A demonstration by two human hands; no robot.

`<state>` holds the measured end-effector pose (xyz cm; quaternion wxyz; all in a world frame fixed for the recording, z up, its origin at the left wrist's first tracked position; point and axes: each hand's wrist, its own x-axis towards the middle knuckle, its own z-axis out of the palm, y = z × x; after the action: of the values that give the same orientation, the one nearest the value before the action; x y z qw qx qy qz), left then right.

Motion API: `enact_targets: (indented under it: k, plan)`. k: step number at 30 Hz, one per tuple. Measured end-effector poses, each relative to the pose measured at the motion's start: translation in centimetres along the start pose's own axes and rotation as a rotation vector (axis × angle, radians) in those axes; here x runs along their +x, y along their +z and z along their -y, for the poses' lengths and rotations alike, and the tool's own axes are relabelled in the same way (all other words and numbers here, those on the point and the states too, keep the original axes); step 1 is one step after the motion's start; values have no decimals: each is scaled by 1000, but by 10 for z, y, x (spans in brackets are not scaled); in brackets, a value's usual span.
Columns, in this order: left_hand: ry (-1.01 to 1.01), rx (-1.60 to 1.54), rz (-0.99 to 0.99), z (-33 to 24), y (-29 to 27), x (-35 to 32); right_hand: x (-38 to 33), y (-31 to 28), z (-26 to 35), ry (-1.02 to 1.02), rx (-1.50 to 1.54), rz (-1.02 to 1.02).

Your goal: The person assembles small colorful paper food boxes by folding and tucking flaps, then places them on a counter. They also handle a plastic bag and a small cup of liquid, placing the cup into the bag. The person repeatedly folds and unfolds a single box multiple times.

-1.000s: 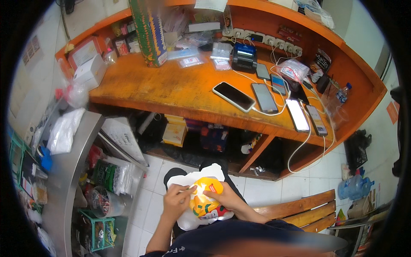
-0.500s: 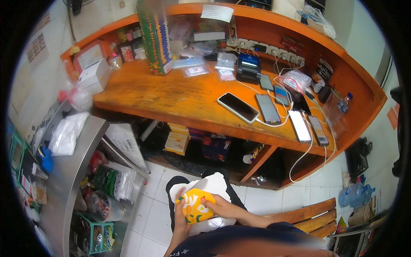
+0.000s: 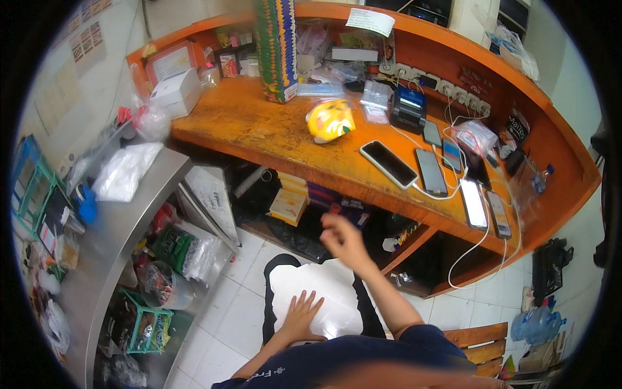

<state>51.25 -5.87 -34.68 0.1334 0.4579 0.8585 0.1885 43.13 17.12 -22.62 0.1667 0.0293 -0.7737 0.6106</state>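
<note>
A white sheet (image 3: 340, 295) with an uneven outline lies across my lap. My left hand (image 3: 303, 316) rests flat on it with the fingers spread. Over the far side of my lap, in front of the shelf, is my right hand (image 3: 345, 243), slightly blurred, its fingers loosely bent and holding nothing. The yellow folded packet (image 3: 330, 121) with a white and green pattern is at the orange desk (image 3: 227, 120), out of reach of both hands. It is smeared by motion, and I cannot tell whether it touches the desktop.
Several phones, among them a white-edged phone (image 3: 389, 164), lie on the desk with charging cables. A black label printer (image 3: 409, 110) and a tall patterned box (image 3: 277, 55) stand behind. At left is a steel counter (image 3: 123, 233); at right, a wooden bench (image 3: 476, 336).
The yellow packet has left both hands and is now at the desk. My right hand has moved forward; my left has settled on the white sheet. The view has shifted left.
</note>
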Motion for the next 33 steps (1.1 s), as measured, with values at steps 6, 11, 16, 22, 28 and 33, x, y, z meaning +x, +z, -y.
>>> enact_targets:
  k: [6,11,16,22,28,33]
  plan:
    - [74,36,88,-5,-1,-9,-54,29,-114,62,-898,306]
    - [248,-127,82,-5,11,-24,-66,26,-135,-64,-969,368]
    - [322,-238,51,-7,2,-46,-90,21,-135,-84,-876,349]
    - [275,-202,-105,-29,-30,-52,-96,11,-136,-101,-836,369]
    - [233,117,-472,-55,-77,-49,-114,5,-97,-27,-632,421]
    - [135,39,-585,-66,-110,-51,-133,-31,-5,287,965,913]
